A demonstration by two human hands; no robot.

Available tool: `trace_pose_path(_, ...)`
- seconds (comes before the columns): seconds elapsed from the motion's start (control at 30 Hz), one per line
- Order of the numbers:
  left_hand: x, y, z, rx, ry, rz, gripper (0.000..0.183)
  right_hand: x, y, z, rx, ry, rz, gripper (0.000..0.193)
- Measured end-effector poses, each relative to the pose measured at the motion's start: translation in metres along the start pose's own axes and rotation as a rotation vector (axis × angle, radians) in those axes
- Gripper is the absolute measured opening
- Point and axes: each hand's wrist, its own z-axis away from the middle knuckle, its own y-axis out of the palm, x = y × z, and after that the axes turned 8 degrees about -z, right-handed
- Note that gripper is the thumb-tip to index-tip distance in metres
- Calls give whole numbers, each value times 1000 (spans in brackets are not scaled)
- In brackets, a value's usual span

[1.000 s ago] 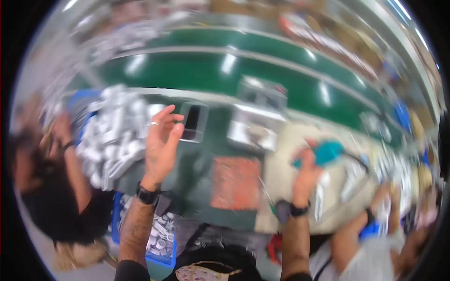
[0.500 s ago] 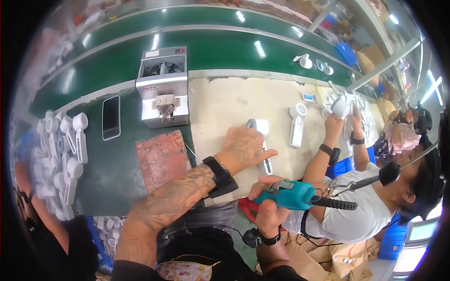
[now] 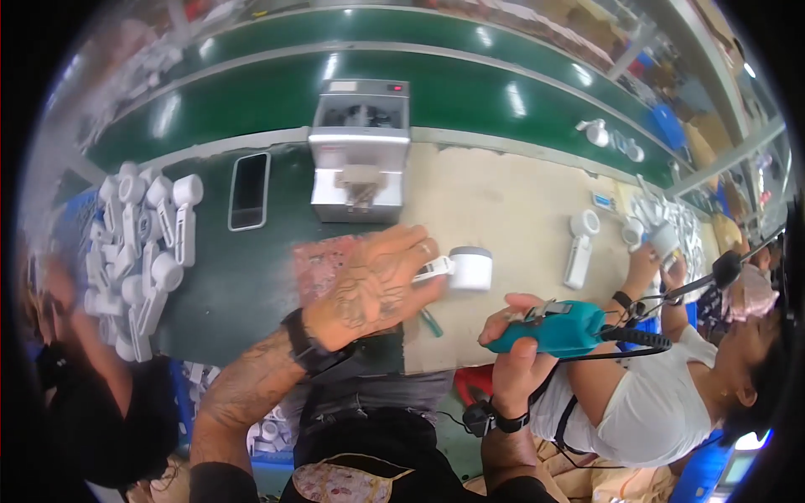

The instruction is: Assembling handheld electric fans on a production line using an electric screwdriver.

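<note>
My left hand [image 3: 377,281] is closed around the handle of a white round-headed handheld device [image 3: 471,268]. Its cylindrical head, with a grey rim, points right, and most of the handle is hidden under my fingers. In my right hand [image 3: 521,356] is a teal power screwdriver [image 3: 553,329] with a black coiled cord, held over the table's front edge. Its tip points left and is largely covered by my fingers. Under my left hand lies a worn red mat [image 3: 314,267]. Beside it, a thin tool with a green handle [image 3: 431,324] rests on the table.
A metal machine with an open hopper [image 3: 362,151] stands at the back. Left of it lie a phone [image 3: 249,191] and a pile of white devices [image 3: 134,251]. Another white device [image 3: 580,247] lies right. A co-worker [image 3: 646,377] works at the right; another person [image 3: 109,402] is at the left.
My left hand has taken hold of the white device, turned it sideways and brought it left. The screwdriver stays in my right hand. The whole view has shifted.
</note>
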Motion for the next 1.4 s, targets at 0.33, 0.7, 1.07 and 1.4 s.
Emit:
trace_pose_path(0.33, 49, -23, 58, 43, -74, -65, 26, 11, 83, -49, 161, -53, -330, 61)
trace_pose_path(0.7, 52, -31, 74, 21, -120, -72, 46, -36, 175, -136, 230, -160, -127, 47)
trace_pose_path(1.07, 54, -16, 82, -53, -136, -85, 43, -62, 183, -118, 344, -107, -104, 35)
trace_pose_path(1.4, 56, -20, 78, -34, -162, -38, 45, -33, 140, -81, 268, -32, -116, 64)
